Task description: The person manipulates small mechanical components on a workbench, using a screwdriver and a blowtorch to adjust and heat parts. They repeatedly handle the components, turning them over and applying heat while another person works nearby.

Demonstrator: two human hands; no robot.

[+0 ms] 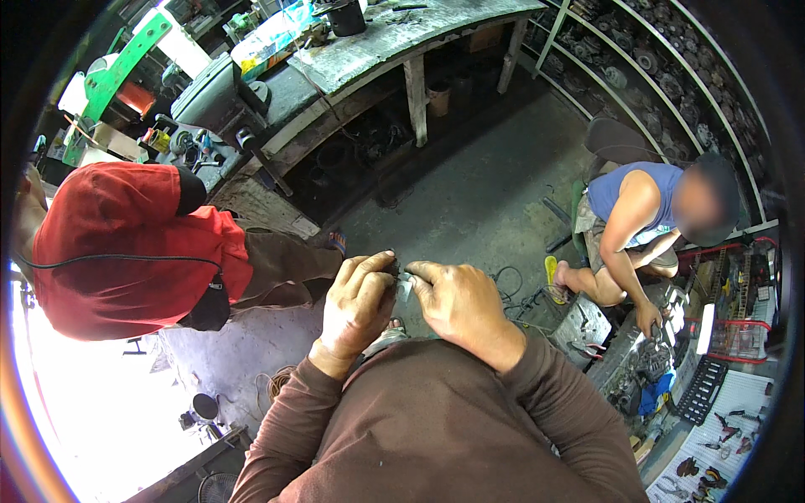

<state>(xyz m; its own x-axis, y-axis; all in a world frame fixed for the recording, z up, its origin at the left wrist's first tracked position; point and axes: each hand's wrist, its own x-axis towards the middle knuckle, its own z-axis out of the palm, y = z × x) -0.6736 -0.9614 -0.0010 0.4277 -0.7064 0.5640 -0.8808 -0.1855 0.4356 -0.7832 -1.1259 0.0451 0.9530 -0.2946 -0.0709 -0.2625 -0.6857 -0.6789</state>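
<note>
In front of my chest, both hands are raised close together. My left hand (pixel 359 303) is closed, its fingers curled around something dark that mostly stays hidden. A small pale, flat piece (pixel 404 290) shows in the gap between the hands. Thumb and bent forefinger of my right hand (pixel 466 307) pinch at that piece's edge. Its kind is too small to make out. Brown sleeves cover both my forearms.
A person in a red top (pixel 134 251) stands close on my left. Another, in a blue sleeveless top (pixel 629 197), sits low at right, reaching to metal parts. A long workbench (pixel 369 59) and parts-filled shelves (pixel 662 75) stand beyond. Tools lie on a white perforated surface (pixel 700 457).
</note>
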